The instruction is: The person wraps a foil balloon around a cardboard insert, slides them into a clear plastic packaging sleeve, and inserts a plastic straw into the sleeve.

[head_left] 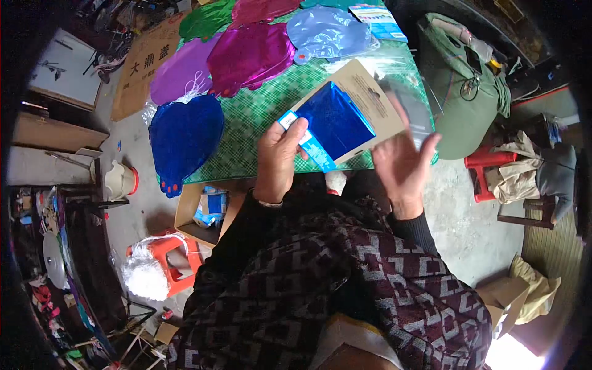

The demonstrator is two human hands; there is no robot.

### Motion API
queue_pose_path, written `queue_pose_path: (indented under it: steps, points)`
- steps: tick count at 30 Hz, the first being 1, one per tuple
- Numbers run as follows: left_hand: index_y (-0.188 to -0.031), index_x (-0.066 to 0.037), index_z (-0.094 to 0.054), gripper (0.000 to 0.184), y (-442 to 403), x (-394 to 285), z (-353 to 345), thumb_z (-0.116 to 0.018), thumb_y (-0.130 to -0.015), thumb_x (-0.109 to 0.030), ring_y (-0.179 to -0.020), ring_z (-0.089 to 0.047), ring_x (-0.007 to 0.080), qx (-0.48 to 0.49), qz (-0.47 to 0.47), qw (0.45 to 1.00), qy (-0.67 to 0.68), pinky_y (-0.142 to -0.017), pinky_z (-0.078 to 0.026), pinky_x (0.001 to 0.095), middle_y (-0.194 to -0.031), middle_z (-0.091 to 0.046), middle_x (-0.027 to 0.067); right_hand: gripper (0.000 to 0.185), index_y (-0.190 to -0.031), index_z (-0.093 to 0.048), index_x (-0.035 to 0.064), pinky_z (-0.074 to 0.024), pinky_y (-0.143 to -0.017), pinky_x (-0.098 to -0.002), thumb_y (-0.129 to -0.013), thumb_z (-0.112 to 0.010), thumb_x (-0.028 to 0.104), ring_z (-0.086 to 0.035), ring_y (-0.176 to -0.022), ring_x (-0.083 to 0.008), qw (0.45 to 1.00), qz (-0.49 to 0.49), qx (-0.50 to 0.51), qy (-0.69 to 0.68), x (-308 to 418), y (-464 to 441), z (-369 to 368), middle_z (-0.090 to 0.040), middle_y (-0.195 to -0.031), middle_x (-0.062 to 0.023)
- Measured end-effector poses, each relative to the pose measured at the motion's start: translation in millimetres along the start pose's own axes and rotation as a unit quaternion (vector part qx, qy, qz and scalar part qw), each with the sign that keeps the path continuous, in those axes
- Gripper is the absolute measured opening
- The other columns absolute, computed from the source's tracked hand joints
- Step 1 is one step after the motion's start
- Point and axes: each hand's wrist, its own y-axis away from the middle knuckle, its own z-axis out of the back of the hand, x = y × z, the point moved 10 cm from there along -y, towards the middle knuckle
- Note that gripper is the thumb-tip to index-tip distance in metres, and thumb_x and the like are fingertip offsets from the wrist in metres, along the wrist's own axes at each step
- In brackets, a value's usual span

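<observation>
My left hand (276, 157) grips the lower left corner of a brown cardboard card (361, 86), thumb on top. On the card lies a folded, shiny blue foil sheet (336, 120), with a light-blue printed strip (317, 153) along its lower left edge. Beside the card's right edge, my right hand (399, 169) is open, palm up and thumb spread; its fingertips are blurred. Something grey and see-through (410, 111), smeared by motion, shows just beyond those fingers. Whether the hand touches it I cannot tell.
Several foil balloons, flat, cover the green checked tablecloth (246, 126), including a dark blue one (187, 139) and a magenta one (253, 58). Clear sleeves (388, 65) lie at the back right. Below stand an open carton (187, 206) and a red stool (165, 268).
</observation>
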Motion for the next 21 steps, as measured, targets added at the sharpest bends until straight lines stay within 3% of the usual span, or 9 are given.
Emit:
queue_pose_path:
  steps: [6,10,15,17,18,20,21]
  points:
    - [-0.109,-0.004,-0.061,0.019,1.3,-12.4,-23.4,-0.065,-0.1,-0.021,-0.065,-0.05,0.0052,0.076,0.015,0.997,-0.002,-0.054,-0.04,0.0196,-0.084,-0.061,0.0008,0.077,-0.153,-0.038,0.0008,-0.031,-0.119,-0.0429,-0.102,-0.044,0.058,-0.042,-0.143,-0.0299,0.986,-0.011,-0.112,0.123,13.8,-17.1,8.1,-0.043,-0.155,-0.019]
    - [-0.115,-0.008,-0.057,0.016,-2.3,-13.6,-32.6,-0.059,-0.103,-0.018,-0.066,-0.051,0.005,0.107,-0.012,0.994,-0.019,-0.054,-0.037,0.0195,-0.086,-0.059,-0.0013,0.088,-0.152,-0.037,-0.0014,-0.0352,-0.116,-0.0433,-0.099,-0.037,0.069,-0.046,-0.138,-0.0337,0.981,0.014,-0.011,0.192,14.1,-45.3,-27.2,-0.045,-0.153,-0.0215]
    - [-0.112,-0.008,-0.057,0.012,-8.1,-29.2,-9.3,-0.057,-0.103,-0.016,-0.071,-0.055,0.006,0.033,-0.005,0.999,-0.007,-0.057,-0.042,0.0197,-0.089,-0.06,0.0009,0.088,-0.152,-0.037,-0.0024,-0.0382,-0.114,-0.0439,-0.1,-0.035,0.069,-0.05,-0.134,-0.0321,0.99,0.036,-0.136,0.019,29.7,-37.2,-6.5,-0.045,-0.153,-0.0217]
    - [-0.111,-0.007,-0.057,0.012,-11.5,-30.8,-7.5,-0.059,-0.102,-0.015,-0.071,-0.056,0.007,0.017,-0.013,1.0,0.016,-0.058,-0.045,0.0207,-0.089,-0.061,0.0018,0.085,-0.151,-0.04,-0.0019,-0.0421,-0.111,-0.0432,-0.1,-0.041,0.066,-0.057,-0.124,-0.0289,0.984,-0.024,0.124,-0.122,16.1,-34.2,-9.5,-0.048,-0.149,-0.0223]
    - [-0.11,-0.005,-0.057,0.013,-13.7,-29.4,-8.3,-0.061,-0.102,-0.015,-0.071,-0.056,0.0081,0.006,-0.015,0.999,0.039,-0.06,-0.048,0.0218,-0.089,-0.061,0.0028,0.085,-0.151,-0.04,-0.0019,-0.0421,-0.111,-0.0432,-0.1,-0.041,0.066,-0.057,-0.124,-0.0289,0.984,-0.028,0.128,-0.12,9.2,-33.2,-20.3,-0.048,-0.149,-0.0223]
    - [-0.107,-0.003,-0.058,0.015,-14.5,-23.6,-9.2,-0.064,-0.1,-0.014,-0.071,-0.058,0.0101,-0.015,-0.012,0.996,0.084,-0.063,-0.054,0.0239,-0.089,-0.062,0.0046,0.066,-0.148,-0.044,-0.0015,-0.0476,-0.102,-0.0347,-0.104,-0.051,0.048,-0.062,-0.11,-0.0198,0.998,0.0,-0.054,0.033,-7.0,-23.8,-5.3,-0.056,-0.141,-0.0194]
    - [-0.107,-0.003,-0.058,0.015,-12.7,-21.4,-10.3,-0.064,-0.1,-0.014,-0.071,-0.058,0.0101,-0.016,-0.009,0.996,0.086,-0.063,-0.054,0.0239,-0.089,-0.062,0.0046,0.066,-0.148,-0.044,-0.0015,-0.0476,-0.102,-0.0347,-0.104,-0.051,0.048,-0.062,-0.11,-0.0198,0.998,-0.001,-0.057,0.035,-9.4,-24.5,-7.9,-0.056,-0.141,-0.0194]
